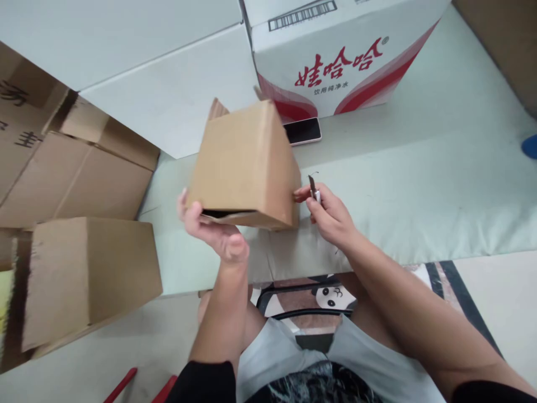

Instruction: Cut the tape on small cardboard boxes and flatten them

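A brown cardboard box [230, 159] is held tilted over the table, with a flap up at its far side and a dark gap along its near lower edge. My left hand [213, 229] grips that near left corner from below, thumb and fingers closed round the edge. On the right, my right hand [329, 212] is closed on a small knife [312, 187] with a dark blade pointing up and a bit of white showing. Its fingertips are at the box's right side; whether they touch it I cannot tell.
Behind stands a white and red water carton [335, 67], with a phone [305, 131] lying before it. A white box [176, 95] is at the back left. Brown cartons [96, 274] are stacked on the left. A pale green cloth covers the table [419, 196].
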`<control>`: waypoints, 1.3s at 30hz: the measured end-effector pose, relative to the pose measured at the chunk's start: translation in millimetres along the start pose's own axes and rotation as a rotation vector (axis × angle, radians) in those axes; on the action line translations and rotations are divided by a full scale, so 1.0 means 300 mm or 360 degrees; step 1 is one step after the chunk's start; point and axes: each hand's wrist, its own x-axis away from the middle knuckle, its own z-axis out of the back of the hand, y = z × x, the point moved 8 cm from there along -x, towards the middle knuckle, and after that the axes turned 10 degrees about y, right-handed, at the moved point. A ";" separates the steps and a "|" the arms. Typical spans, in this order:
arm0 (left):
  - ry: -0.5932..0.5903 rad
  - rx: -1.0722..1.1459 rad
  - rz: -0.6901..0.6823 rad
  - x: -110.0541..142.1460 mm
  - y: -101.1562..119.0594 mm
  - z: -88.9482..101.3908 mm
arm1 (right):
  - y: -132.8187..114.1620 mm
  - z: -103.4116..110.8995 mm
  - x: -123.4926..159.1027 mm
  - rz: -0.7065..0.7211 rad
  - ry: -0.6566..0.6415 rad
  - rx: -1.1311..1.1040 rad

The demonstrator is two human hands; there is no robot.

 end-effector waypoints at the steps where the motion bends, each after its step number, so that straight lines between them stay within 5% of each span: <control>1: -0.0055 0.0005 -0.0004 0.011 0.007 -0.012 | 0.004 0.010 -0.004 -0.0005 0.0042 0.0014; 5: -0.0225 -0.0123 0.0041 0.033 0.023 -0.039 | 0.029 0.052 -0.027 -0.0127 0.0244 -0.0099; 13: -0.0127 -0.0383 0.0102 -0.011 0.018 0.001 | 0.049 0.029 -0.034 -0.0334 0.0206 -0.0357; 21: -0.0101 -0.0244 -0.0328 -0.022 0.138 -0.011 | 0.001 0.034 -0.029 -0.0143 0.0212 -0.0305; 28: -0.0216 -0.0300 -0.0327 -0.025 0.128 -0.037 | 0.002 0.027 -0.024 -0.0115 0.0132 -0.0294; 39: -0.0293 -0.0308 -0.0439 -0.019 0.139 -0.060 | -0.027 0.019 -0.001 0.0159 0.0037 0.0195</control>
